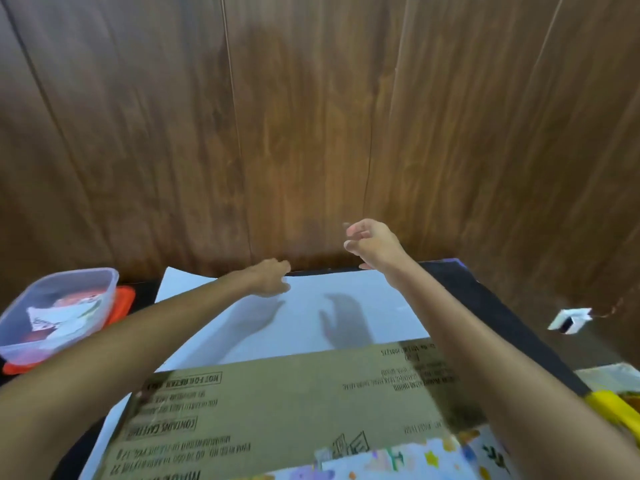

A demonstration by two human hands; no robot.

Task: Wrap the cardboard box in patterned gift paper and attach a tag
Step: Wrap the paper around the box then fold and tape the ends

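Reaching past the cardboard box [277, 403] lying on the gift paper [346, 299], your left hand [268, 278] meets the paper's far edge, grip lost in blur; right hand [372, 242] hovers loosely curled, empty. Box's near end cropped.

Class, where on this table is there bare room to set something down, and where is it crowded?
Free: the white paper beyond the box; the black table strip right of it. Crowded: the left edge, by the tub.
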